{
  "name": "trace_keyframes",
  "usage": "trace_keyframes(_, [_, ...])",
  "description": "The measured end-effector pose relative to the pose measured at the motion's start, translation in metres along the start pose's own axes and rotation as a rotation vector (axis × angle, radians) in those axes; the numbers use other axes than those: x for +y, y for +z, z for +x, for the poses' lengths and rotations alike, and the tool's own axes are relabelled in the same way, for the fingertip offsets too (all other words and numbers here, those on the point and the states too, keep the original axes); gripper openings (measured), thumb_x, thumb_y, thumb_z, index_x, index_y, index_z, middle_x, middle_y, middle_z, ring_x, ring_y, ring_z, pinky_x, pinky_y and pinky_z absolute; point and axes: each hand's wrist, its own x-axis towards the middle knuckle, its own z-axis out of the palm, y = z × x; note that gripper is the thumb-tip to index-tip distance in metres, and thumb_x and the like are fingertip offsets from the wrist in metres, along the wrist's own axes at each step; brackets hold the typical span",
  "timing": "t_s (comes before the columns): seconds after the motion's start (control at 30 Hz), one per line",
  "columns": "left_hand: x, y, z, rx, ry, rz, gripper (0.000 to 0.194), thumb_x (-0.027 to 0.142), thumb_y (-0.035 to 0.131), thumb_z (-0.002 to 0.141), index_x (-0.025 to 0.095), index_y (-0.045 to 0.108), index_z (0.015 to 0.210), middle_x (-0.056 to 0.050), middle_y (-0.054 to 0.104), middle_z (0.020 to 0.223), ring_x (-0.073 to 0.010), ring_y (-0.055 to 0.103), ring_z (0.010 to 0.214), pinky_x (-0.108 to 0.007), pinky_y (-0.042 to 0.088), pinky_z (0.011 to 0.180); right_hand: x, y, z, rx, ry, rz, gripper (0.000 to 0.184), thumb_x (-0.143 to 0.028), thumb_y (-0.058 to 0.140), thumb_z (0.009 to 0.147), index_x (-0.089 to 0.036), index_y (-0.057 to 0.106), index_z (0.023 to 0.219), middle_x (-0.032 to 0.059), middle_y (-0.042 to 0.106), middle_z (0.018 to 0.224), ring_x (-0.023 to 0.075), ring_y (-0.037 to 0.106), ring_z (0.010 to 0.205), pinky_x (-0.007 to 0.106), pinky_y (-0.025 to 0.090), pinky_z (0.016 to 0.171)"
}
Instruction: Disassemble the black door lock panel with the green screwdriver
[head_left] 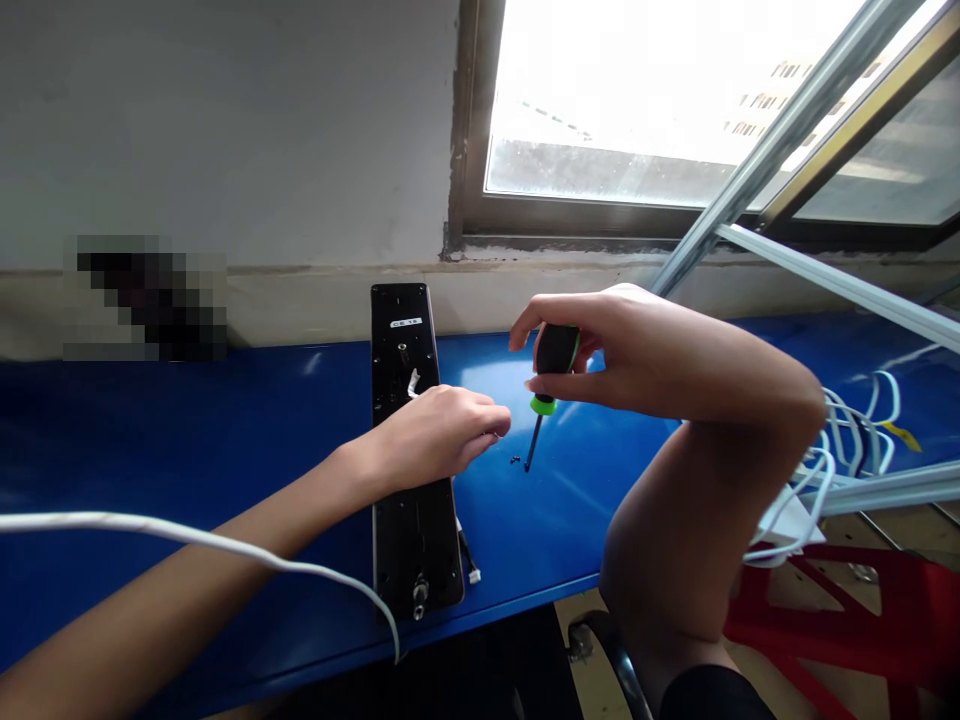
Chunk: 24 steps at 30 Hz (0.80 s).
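My right hand [592,345] grips a black and green screwdriver [557,355] by its handle. The shaft points down, and its dark tip is close to a few small black screws [515,459] on the blue table. Over the middle of a long black panel [409,530] is my left hand [450,430], its fingers curled closed toward the screwdriver. Whatever those fingers hold, if anything, is hidden. The panel carries a white label, a metal post near its far end and a metal fitting [420,596] near its close end. A short cable with a white connector [474,576] sticks out beside it.
A white cable [225,540] crosses over my left forearm. Metal bars [750,180] slant across the right side before the window. Coiled white cables [855,430] lie at the right, above a red stool [840,610]. The blue table [225,430] meets the wall.
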Motion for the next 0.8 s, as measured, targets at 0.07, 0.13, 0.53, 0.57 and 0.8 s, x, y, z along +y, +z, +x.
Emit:
trace_keyframes(0.07, [-0.008,-0.002,-0.018,0.176,0.066,0.017,0.024,0.025,0.051,0.106,0.019,0.074,0.101,-0.006,0.074,0.098,-0.0184,0.067,0.090,-0.032,0.051,0.081,-0.005,0.001,0.002,-0.009,-0.044,0.039,0.033,-0.035,0.074,0.090,-0.024,0.067,0.121,0.0003,0.077,0.089,0.0140,0.069,0.066,0.027,0.049,0.057])
trace_keyframes(0.13, [-0.019,0.002,-0.038,0.362,0.105,0.040,0.020,0.028,0.056,0.105,0.020,0.075,0.102,-0.006,0.075,0.100,-0.0194,0.066,0.093,-0.035,0.055,0.087,-0.010,0.003,0.005,-0.008,-0.099,0.072,0.036,-0.034,0.074,0.091,-0.025,0.066,0.125,0.0014,0.078,0.093,0.0150,0.071,0.070,0.028,0.052,0.060])
trace_keyframes(0.53, [-0.057,0.032,-0.105,0.770,-0.358,-0.082,0.030,0.032,0.071,0.095,0.025,0.065,0.124,-0.008,0.055,0.134,-0.0238,0.059,0.123,-0.043,0.052,0.107,-0.051,0.025,0.043,0.316,-0.229,0.291,0.036,-0.031,0.077,0.088,-0.028,0.064,0.121,0.0033,0.071,0.116,0.0219,0.074,0.100,0.037,0.065,0.086])
trace_keyframes(0.57, [-0.057,0.033,-0.106,0.752,-0.366,-0.146,0.033,0.033,0.071,0.094,0.025,0.064,0.125,-0.008,0.055,0.135,-0.0222,0.061,0.119,-0.040,0.054,0.104,-0.055,0.029,0.047,0.368,-0.216,0.293,0.034,-0.032,0.077,0.088,-0.031,0.063,0.119,0.0026,0.071,0.115,0.0230,0.073,0.099,0.039,0.065,0.085])
trace_keyframes(0.8, [-0.055,0.045,-0.112,0.634,-0.455,-0.618,0.040,0.041,0.068,0.098,0.028,0.058,0.133,-0.005,0.065,0.124,-0.0146,0.071,0.088,-0.032,0.059,0.085,-0.072,0.050,0.070,0.541,-0.188,0.243,0.027,-0.029,0.073,0.086,-0.030,0.061,0.110,0.0034,0.071,0.104,0.0272,0.072,0.096,0.043,0.062,0.085])
